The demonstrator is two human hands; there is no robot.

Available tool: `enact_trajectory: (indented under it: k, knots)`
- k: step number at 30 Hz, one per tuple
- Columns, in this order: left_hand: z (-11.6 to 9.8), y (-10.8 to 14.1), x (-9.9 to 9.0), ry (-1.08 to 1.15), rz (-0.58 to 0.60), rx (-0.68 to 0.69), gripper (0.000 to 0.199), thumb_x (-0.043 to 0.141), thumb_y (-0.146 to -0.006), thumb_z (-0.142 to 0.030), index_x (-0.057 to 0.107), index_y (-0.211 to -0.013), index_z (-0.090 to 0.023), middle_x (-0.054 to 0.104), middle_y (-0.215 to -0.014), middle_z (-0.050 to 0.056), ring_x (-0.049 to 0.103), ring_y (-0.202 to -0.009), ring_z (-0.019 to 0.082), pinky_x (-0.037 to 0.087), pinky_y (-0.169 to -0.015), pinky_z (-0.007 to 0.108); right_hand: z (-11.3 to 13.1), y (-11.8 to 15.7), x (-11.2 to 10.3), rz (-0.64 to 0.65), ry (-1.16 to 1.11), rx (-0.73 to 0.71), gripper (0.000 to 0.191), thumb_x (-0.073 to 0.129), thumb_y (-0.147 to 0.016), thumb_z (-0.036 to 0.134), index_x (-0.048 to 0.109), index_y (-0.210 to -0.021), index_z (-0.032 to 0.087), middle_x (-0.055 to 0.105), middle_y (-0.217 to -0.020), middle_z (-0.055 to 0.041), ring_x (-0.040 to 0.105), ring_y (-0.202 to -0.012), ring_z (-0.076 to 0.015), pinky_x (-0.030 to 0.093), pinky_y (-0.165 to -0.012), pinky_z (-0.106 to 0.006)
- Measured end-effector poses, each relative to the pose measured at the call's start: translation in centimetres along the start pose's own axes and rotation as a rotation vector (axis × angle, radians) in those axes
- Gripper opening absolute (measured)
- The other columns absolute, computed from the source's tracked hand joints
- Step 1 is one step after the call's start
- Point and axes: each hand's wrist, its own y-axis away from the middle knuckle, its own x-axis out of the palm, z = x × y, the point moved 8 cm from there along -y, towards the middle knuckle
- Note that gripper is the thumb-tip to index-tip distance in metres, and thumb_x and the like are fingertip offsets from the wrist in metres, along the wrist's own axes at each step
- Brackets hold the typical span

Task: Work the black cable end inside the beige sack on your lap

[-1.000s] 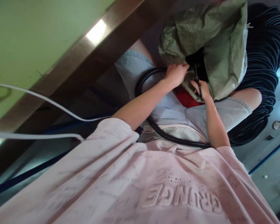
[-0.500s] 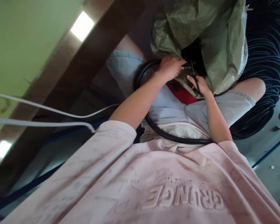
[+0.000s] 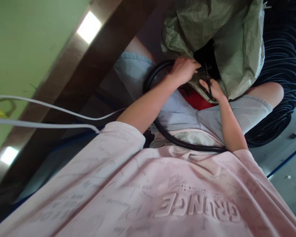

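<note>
My left hand (image 3: 185,69) is closed around a black corrugated tube (image 3: 160,130) close to its end. The tube loops over my lap and runs along the hem of my shirt toward my right arm. In my right hand (image 3: 216,89) is a pair of dark-handled scissors (image 3: 209,85), with the thumb and fingers at the handles. Their blades point up beside the tube's end, in front of the dark mouth of an olive woven sack (image 3: 239,42). Whether the blades touch the tube is hard to make out against the dark.
A large coil of black corrugated tubing (image 3: 283,69) lies to the right of my knee. A red thing (image 3: 199,100) shows between my legs under the sack. White cords (image 3: 51,124) cross at the left, near a dark beam (image 3: 64,79).
The whole view has shifted slightly. The scissors' blades look closer together and a little more upright now; both hands keep their hold near the sack's mouth.
</note>
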Motion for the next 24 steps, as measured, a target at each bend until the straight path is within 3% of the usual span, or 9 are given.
enact_trajectory:
  k: [4, 7, 11, 16, 24]
  knots:
    - [0.2, -0.4, 0.3, -0.014, -0.019, -0.006, 0.029, 0.053, -0.091, -0.036, 0.076, -0.109, -0.037, 0.076, -0.114, 0.006, 0.056, -0.135, 0.029, 0.049, -0.105, 0.045, -0.7, 0.5, -0.9, 0.022, 0.002, 0.176, 0.064, 0.063, -0.082, 0.086, 0.063, -0.071, 0.024, 0.056, -0.052, -0.0024, 0.067, -0.063, -0.0239, 0.057, -0.061, -0.036]
    - [0.2, -0.9, 0.7, -0.048, -0.042, 0.006, 0.029, 0.054, -0.090, -0.029, 0.076, -0.107, -0.036, 0.074, -0.120, 0.007, 0.057, -0.133, 0.030, 0.045, -0.110, 0.047, -0.7, 0.6, -1.6, 0.004, -0.022, 0.165, 0.064, 0.063, -0.082, 0.086, 0.063, -0.070, 0.023, 0.054, -0.049, -0.0016, 0.068, -0.061, -0.0247, 0.055, -0.057, -0.035]
    - [0.4, -1.2, 1.1, -0.007, -0.039, -0.050, 0.026, 0.055, -0.090, -0.029, 0.076, -0.105, -0.035, 0.075, -0.117, 0.007, 0.057, -0.133, 0.029, 0.047, -0.107, 0.046, -0.9, 0.4, -1.6, -0.005, -0.075, 0.117, 0.065, 0.059, -0.083, 0.088, 0.067, -0.076, 0.024, 0.060, -0.055, -0.0033, 0.070, -0.064, -0.0270, 0.058, -0.058, -0.039]
    - [0.0, -0.9, 1.0, 0.022, -0.041, -0.066, 0.025, 0.054, -0.091, -0.034, 0.074, -0.107, -0.035, 0.075, -0.114, 0.008, 0.056, -0.133, 0.030, 0.049, -0.102, 0.047, -1.6, 0.3, -1.3, 0.013, -0.041, 0.200, 0.062, 0.065, -0.080, 0.086, 0.061, -0.064, 0.026, 0.052, -0.047, -0.0013, 0.065, -0.055, -0.0261, 0.057, -0.057, -0.042]
    - [-0.4, -0.6, 0.8, 0.055, -0.071, -0.041, 0.039, 0.056, -0.088, -0.046, 0.065, -0.126, -0.045, 0.076, -0.110, 0.001, 0.055, -0.134, 0.032, 0.048, -0.103, 0.052, -1.1, -0.6, -1.4, -0.054, -0.019, 0.075, 0.066, 0.055, -0.088, 0.087, 0.070, -0.085, 0.022, 0.062, -0.060, -0.0034, 0.073, -0.073, -0.0278, 0.060, -0.068, -0.040]
